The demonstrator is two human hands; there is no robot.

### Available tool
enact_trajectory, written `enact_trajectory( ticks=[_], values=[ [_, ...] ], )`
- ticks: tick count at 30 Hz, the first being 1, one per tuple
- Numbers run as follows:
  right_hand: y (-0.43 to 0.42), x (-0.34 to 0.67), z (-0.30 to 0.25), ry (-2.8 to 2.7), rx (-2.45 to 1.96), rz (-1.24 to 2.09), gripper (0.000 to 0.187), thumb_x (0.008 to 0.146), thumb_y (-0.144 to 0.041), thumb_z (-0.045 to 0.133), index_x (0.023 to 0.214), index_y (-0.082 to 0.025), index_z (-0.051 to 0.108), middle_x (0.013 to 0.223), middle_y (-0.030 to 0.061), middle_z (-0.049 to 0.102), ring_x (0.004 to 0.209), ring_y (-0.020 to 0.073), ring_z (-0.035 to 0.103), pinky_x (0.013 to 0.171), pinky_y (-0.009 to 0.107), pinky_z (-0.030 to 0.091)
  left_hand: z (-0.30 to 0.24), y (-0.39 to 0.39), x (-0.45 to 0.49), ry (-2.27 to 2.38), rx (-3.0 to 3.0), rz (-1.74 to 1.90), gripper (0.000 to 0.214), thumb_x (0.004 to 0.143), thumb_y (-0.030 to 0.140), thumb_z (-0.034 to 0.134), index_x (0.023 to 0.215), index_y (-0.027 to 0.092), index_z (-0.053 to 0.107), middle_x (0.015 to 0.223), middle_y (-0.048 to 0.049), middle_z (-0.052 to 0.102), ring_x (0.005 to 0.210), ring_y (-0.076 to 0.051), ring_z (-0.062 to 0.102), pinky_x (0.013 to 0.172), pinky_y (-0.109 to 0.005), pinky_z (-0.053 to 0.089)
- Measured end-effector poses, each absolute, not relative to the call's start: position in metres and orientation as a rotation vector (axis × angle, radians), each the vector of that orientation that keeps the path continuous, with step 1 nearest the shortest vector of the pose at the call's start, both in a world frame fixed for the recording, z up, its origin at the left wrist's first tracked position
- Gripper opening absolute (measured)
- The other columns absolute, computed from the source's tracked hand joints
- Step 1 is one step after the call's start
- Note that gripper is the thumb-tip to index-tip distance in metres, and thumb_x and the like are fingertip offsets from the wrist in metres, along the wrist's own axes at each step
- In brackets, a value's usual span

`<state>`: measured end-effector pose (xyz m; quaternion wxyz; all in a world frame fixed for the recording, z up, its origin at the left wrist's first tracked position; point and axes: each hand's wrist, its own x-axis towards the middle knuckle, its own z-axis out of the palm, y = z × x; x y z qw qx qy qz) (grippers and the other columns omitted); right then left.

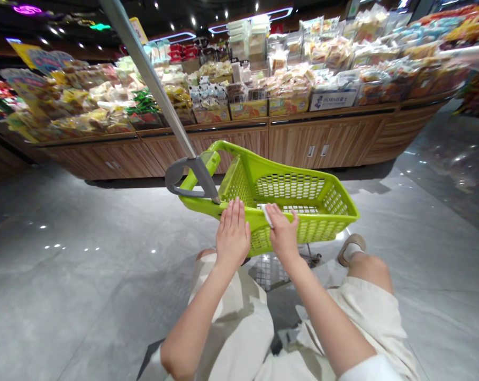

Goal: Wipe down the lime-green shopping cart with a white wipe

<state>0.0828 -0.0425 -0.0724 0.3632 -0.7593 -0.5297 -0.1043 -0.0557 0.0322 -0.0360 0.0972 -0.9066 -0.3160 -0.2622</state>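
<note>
A lime-green shopping cart basket [290,193] with lattice sides stands in front of my knees, its near rim facing me. My left hand [233,235] lies on that rim near the handle end, fingers stretched out flat and close together. Further right on the same rim is my right hand [282,233], fingers bent over a folded white wipe [268,215] pressed against the plastic. Most of the wipe is hidden under the fingers. A grey loop-shaped bracket [197,177] with a long grey pole [155,84] is at the cart's left end, beside the green push handle.
Behind the cart runs a wood-fronted display counter [239,140] heaped with packaged snacks [290,82]. A white printed box [333,99] sits along its front edge. Glossy grey floor [84,275] spreads around. My knees and one shoe [351,248] are close to the cart.
</note>
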Motion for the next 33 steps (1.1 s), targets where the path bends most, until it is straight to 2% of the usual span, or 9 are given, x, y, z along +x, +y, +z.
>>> enact_trajectory(
  ticks=[4,7,11,14,17,21,24,28,33],
  values=[
    [-0.014,0.048,-0.05,-1.548,-1.772,-0.206,0.067,0.079,-0.002,0.035,0.143,-0.02,0.043,0.146,0.0065,0.05,0.139,0.0155,0.039,0.118,0.046,0.005,-0.036,0.032,-0.056,-0.936,-2.665,-0.74,0.059,0.094,0.019,0.036,0.151,0.007,0.024,0.159,-0.0155,0.027,0.148,-0.026,0.02,0.119,-0.046,0.025],
    [-0.033,0.072,-0.066,-1.545,-1.805,-0.272,0.073,0.075,0.001,0.034,0.145,-0.022,0.04,0.146,0.005,0.05,0.14,0.0147,0.038,0.118,0.047,0.003,-0.035,0.031,-0.057,-0.944,-2.658,-0.723,0.058,0.095,0.02,0.035,0.151,0.006,0.023,0.159,-0.0141,0.027,0.148,-0.025,0.02,0.12,-0.044,0.024],
    [-0.08,0.128,-0.104,-1.307,-1.991,-0.438,0.072,0.075,0.0,0.036,0.142,-0.026,0.044,0.143,0.0036,0.054,0.138,0.0181,0.042,0.116,0.051,0.009,-0.035,0.031,-0.057,-0.948,-2.669,-0.712,0.058,0.096,0.021,0.035,0.15,0.004,0.024,0.159,-0.0145,0.026,0.149,-0.025,0.018,0.121,-0.043,0.023],
    [-0.091,0.139,-0.112,-1.111,-2.095,-0.488,0.068,0.077,-0.003,0.037,0.14,-0.026,0.047,0.141,0.0051,0.056,0.137,0.0219,0.043,0.114,0.055,0.011,-0.037,0.031,-0.056,-0.956,-2.675,-0.73,0.059,0.095,0.021,0.036,0.15,0.004,0.024,0.159,-0.0152,0.026,0.149,-0.025,0.018,0.121,-0.044,0.023],
    [-0.066,0.108,-0.093,-1.152,-2.077,-0.369,0.069,0.076,-0.001,0.036,0.14,-0.025,0.047,0.14,0.0065,0.056,0.136,0.0213,0.045,0.114,0.054,0.012,-0.038,0.031,-0.055,-0.959,-2.671,-0.757,0.059,0.095,0.021,0.036,0.15,0.005,0.023,0.159,-0.0157,0.026,0.148,-0.025,0.019,0.12,-0.045,0.024],
    [-0.02,0.052,-0.056,-1.439,-1.846,-0.185,0.066,0.078,-0.003,0.037,0.141,-0.021,0.046,0.143,0.0074,0.053,0.137,0.0179,0.043,0.116,0.047,0.014,-0.038,0.032,-0.056,-0.941,-2.661,-0.739,0.06,0.094,0.018,0.037,0.15,0.005,0.024,0.159,-0.0164,0.025,0.149,-0.026,0.018,0.12,-0.046,0.024],
    [-0.016,0.045,-0.05,-1.508,-1.783,-0.189,0.068,0.078,-0.003,0.036,0.143,-0.021,0.043,0.145,0.0066,0.051,0.139,0.0167,0.039,0.117,0.046,0.012,-0.036,0.032,-0.057,-0.935,-2.658,-0.729,0.059,0.094,0.018,0.037,0.15,0.006,0.025,0.159,-0.0149,0.026,0.149,-0.026,0.019,0.12,-0.044,0.024],
    [-0.053,0.088,-0.077,-1.494,-1.885,-0.325,0.078,0.073,0.001,0.036,0.146,-0.026,0.038,0.146,0.0047,0.05,0.14,0.017,0.038,0.117,0.048,0.007,-0.035,0.031,-0.057,-0.938,-2.666,-0.727,0.058,0.095,0.02,0.035,0.15,0.005,0.024,0.159,-0.0138,0.027,0.148,-0.025,0.019,0.12,-0.043,0.024],
    [-0.098,0.145,-0.112,-1.281,-2.032,-0.505,0.07,0.077,-0.003,0.038,0.142,-0.029,0.044,0.142,0.0032,0.055,0.136,0.0197,0.044,0.115,0.049,0.013,-0.032,0.032,-0.059,-0.941,-2.685,-0.718,0.058,0.095,0.021,0.035,0.151,0.006,0.024,0.159,-0.0128,0.027,0.148,-0.024,0.019,0.121,-0.043,0.023]
  ],
)
